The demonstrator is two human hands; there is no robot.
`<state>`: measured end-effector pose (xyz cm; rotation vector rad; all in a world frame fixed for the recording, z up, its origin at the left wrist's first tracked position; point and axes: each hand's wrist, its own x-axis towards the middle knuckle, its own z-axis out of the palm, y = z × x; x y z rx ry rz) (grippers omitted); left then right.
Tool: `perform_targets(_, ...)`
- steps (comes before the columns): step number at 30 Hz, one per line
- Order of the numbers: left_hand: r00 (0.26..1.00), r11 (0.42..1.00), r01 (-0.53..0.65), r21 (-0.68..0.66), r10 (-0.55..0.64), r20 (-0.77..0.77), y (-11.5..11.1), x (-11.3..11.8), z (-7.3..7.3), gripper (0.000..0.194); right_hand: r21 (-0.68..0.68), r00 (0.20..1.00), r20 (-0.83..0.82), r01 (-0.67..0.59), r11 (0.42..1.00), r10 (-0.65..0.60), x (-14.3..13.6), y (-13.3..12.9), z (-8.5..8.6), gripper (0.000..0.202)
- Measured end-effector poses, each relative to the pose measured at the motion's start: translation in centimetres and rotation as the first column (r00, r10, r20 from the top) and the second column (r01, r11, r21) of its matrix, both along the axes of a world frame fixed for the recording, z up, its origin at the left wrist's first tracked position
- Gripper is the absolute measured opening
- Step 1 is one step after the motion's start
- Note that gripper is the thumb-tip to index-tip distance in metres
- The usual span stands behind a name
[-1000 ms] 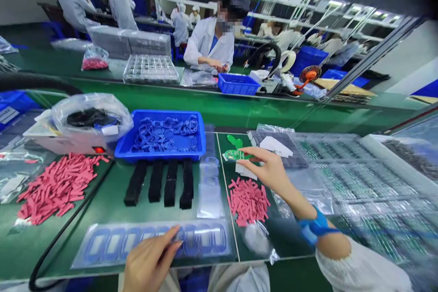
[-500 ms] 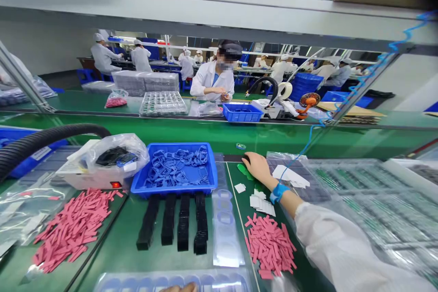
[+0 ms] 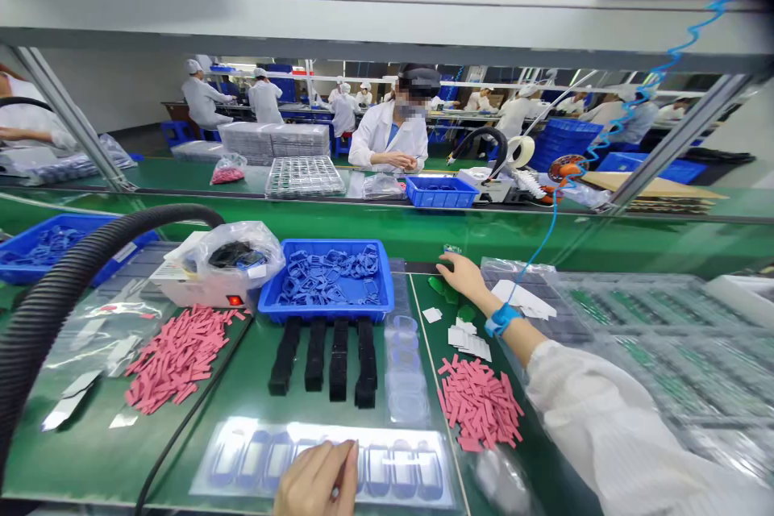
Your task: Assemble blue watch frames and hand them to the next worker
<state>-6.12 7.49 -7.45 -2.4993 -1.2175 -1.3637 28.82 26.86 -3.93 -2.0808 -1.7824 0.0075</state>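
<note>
My left hand [image 3: 318,480] is over the front edge of a clear plastic tray [image 3: 233,468] with oval pockets, at the bottom middle. Its fingertips are pinched together; anything between them is hidden. My right hand [image 3: 463,276] reaches out at the middle right, fingers apart, beside translucent green pieces [image 3: 443,289]. Just beyond its fingertips is a small circuit board [image 3: 451,250]. White cards [image 3: 470,343] are spread below this hand, and a pile of pink strips [image 3: 480,403] lies nearer to me.
A blue bin [image 3: 330,310] holds blue plastic frames, with black stacks [image 3: 314,359] in front. Left are another pink pile [image 3: 175,359], a white box [image 3: 197,290] and a black hose [image 3: 78,282]. Clear trays [image 3: 641,339] stand at right. A blue coiled cord [image 3: 553,218] hangs down. A co-worker [image 3: 390,137] sits opposite.
The view has shifted, showing more of the front tray and my left hand, now pinched above it. My right hand has moved slightly off the green pieces, towards the circuit board.
</note>
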Motion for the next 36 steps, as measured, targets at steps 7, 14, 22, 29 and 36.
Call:
perform_targets(7, 1.000, 0.999, -0.011, -0.040, 0.010, -0.028, -0.5, 0.1, 0.1, 0.016, -0.037, 0.936, -0.148, -0.328, 0.944, 0.319, -9.5, -10.2, 3.1, 0.024)
perform_targets(14, 0.998, 0.997, -0.025, -0.073, 0.021, -0.054, -0.7, 0.2, 0.4, 0.017, -0.185, 0.852, -0.182, -0.521, 0.833, 0.492, -15.4, -14.1, 1.5, 0.032)
perform_targets(22, 1.000, 0.991, -0.005, -0.133, 0.007, 0.016, -0.7, 0.3, 0.8, 0.021, -0.211, 0.818, -0.243, -0.569, 0.795, 0.521, -15.4, -13.4, 1.3, 0.025)
perform_targets(29, 0.976, 0.873, 0.097, -0.478, 0.010, 0.216, -1.1, -0.5, 2.7, 0.026, -0.110, 0.735, -0.405, -0.630, 0.769, 0.544, -14.3, -16.2, 4.7, 0.015)
perform_targets(36, 0.659, 0.015, 0.751, -0.661, 0.057, 0.750, -3.6, 1.2, 7.1, 0.061, 0.040, 0.391, -0.727, -0.796, 0.603, 0.565, -13.7, -22.4, 8.1, 0.008)
